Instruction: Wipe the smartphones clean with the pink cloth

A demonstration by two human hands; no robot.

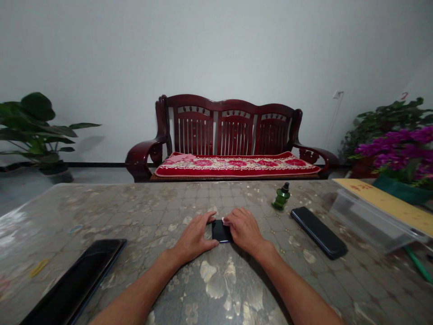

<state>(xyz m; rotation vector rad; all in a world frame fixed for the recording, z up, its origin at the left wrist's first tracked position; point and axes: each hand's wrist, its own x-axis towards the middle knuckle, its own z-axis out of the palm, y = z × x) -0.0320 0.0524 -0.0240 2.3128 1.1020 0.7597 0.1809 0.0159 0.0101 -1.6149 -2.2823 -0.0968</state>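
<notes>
My L hand (195, 235) is at abt 9 o'clock of the black device (220, 231), thumb along its 6 o'clock edge nr the corner, fingers by its far corner, so it's pinned b/w them, dev. flat on the counter (135, 212), roughly mid-counter, straight ahead of me. R hand (244, 229) is at 3 o'clock of it, fingers curled tight on a pinkish wipe (226, 221), pressed at the dev.'s 1 o'clock corner; fingertips partly hidden behind my knuckles.

Clockwise from the dev.: green bottle (281, 197) w/ black cap, upright, approx 2 o'clock; long black case (319, 232), lying flat at 3 o'clock, nr my R hand; clear plastic bin (361, 221) farther out same way, w/ a yellow sheet (389, 203) on top. Big dark tablet (77, 280) flat at 8 o'clock, well apart from my L hand; small yellow thing (39, 267) b/w 8 & 9, too blurry to ID.

Past the counter: dark red wooden bench (233, 106) at 12, patterned red mat (237, 164) on its seat; leafy plant (37, 126) at 10; purple flowers (402, 149) just past 2.
</notes>
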